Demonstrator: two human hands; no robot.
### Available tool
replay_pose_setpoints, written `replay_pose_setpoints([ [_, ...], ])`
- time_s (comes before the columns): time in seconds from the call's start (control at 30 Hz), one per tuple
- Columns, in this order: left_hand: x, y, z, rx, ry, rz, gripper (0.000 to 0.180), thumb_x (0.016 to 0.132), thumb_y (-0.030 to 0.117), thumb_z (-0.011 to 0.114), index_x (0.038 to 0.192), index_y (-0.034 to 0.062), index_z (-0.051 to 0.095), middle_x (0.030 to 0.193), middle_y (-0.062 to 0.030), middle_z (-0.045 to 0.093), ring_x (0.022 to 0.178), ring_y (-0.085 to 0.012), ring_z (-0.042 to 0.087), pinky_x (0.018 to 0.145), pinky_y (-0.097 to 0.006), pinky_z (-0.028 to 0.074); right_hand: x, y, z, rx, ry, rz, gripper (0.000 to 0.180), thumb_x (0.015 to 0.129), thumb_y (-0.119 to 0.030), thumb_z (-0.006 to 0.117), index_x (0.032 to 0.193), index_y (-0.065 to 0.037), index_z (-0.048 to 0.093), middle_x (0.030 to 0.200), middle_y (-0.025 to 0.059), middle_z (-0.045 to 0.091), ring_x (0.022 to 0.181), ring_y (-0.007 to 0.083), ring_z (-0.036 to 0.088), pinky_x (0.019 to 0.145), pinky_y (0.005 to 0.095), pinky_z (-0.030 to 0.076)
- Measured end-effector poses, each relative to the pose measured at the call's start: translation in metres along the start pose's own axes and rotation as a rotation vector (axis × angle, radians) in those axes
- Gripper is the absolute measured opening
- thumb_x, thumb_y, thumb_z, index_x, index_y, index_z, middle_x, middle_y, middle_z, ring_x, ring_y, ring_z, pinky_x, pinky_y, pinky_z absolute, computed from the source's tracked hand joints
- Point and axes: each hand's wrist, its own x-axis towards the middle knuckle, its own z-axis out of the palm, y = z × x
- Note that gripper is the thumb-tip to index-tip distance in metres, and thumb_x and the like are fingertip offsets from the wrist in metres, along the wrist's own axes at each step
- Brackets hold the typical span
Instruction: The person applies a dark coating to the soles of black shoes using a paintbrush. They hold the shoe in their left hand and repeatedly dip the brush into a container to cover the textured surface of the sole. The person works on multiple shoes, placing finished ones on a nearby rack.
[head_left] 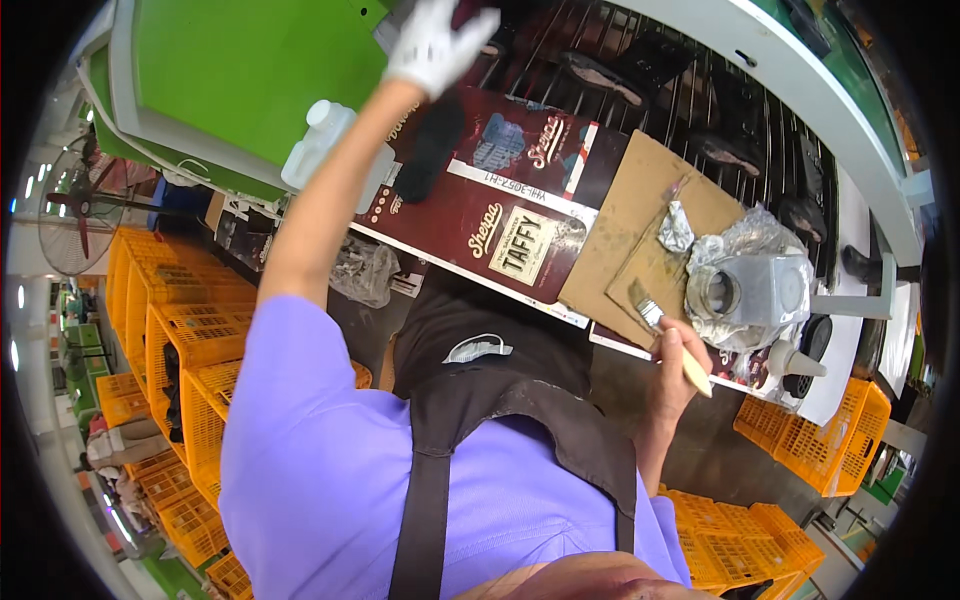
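- Conveyor of dark metal rods (640, 50) runs across the top of the view, carrying flat black shoe soles (600, 75) spaced apart along it; the reach goes up to this belt.
- Dark red printed cardboard sheet (500, 215) covers the worktop below the conveyor, with a plain brown cardboard board (625, 215) laid over its right part.
- Grey pot wrapped in crinkled clear plastic film (745, 285) sits at the right end of the brown board, just beside the brush.
- Black shoe sole (430, 150) lies on the red sheet, just below the raised arm.
- White plastic bottle (325, 140) stands at the left edge of the worktop, near the forearm.
- Left hand (432, 45), in a white glove, is stretched up at the conveyor's near edge with fingers spread apart, holding nothing that I can see.
- Right hand (675, 365), bare, has its fingers closed round the pale wooden handle of a flat paintbrush (665, 335), bristles pointing up-left over the brown board.
- Judging from this, a clean pick means closing the gloved fingers round one sole's edge only, while keeping the brush bristles over the board and off the red sheet.
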Motion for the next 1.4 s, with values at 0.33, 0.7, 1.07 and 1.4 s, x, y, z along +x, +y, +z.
replay_pose_setpoints([
  [0.33, -0.199, -0.031, 0.072, 0.527, -0.331, -0.422, 0.061, 0.078, 0.05, 0.055, 0.113, 0.0013, 0.046, 0.106, -0.024, 0.054, 0.095, -0.0376, 0.056, 0.079, -0.045, 0.046, 0.021, -0.009, -0.038, -0.161, 0.128, -0.096, 0.017, 0.084, -0.011, 0.058, 0.093, 0.002, 0.064, 0.068, 0.0012, 0.056, 0.06, 0.0058, 0.047, 0.055, 0.0194, 0.036],
  [0.7, -0.167, 0.086, 0.026, 0.036, 0.075, 0.058, 0.071, 0.064, 0.025, 0.07, 0.123, -0.0011, 0.039, 0.094, -0.0212, 0.056, 0.085, -0.0367, 0.054, 0.076, -0.045, 0.042, 0.013, 0.003, -0.062, -0.052, 0.243, -0.088, 0.017, 0.085, -0.009, 0.056, 0.094, 0.005, 0.063, 0.06, 0.0, 0.049, 0.055, 0.0063, 0.041, 0.053, 0.0201, 0.031],
  [1.07, -0.159, 0.139, 0.017, -0.093, 0.113, 0.154, 0.059, 0.063, 0.025, 0.074, 0.112, -0.0001, 0.051, 0.102, -0.0179, 0.053, 0.091, -0.0326, 0.051, 0.077, -0.04, 0.039, 0.013, 0.006, -0.057, -0.092, 0.229, -0.107, 0.017, 0.085, -0.009, 0.057, 0.094, 0.005, 0.063, 0.062, 0.0009, 0.051, 0.056, 0.0065, 0.042, 0.053, 0.0196, 0.033],
  [1.4, -0.163, 0.155, 0.017, -2.048, -0.283, -0.85, 0.046, 0.09, 0.029, 0.041, 0.118, -0.0069, 0.048, 0.102, -0.0216, 0.059, 0.084, -0.0288, 0.06, 0.075, -0.034, 0.048, 0.014, 0.009, -0.059, -0.067, 0.24, -0.115, 0.017, 0.085, -0.009, 0.057, 0.094, 0.005, 0.063, 0.063, 0.0012, 0.052, 0.056, 0.0063, 0.042, 0.053, 0.0197, 0.033],
])
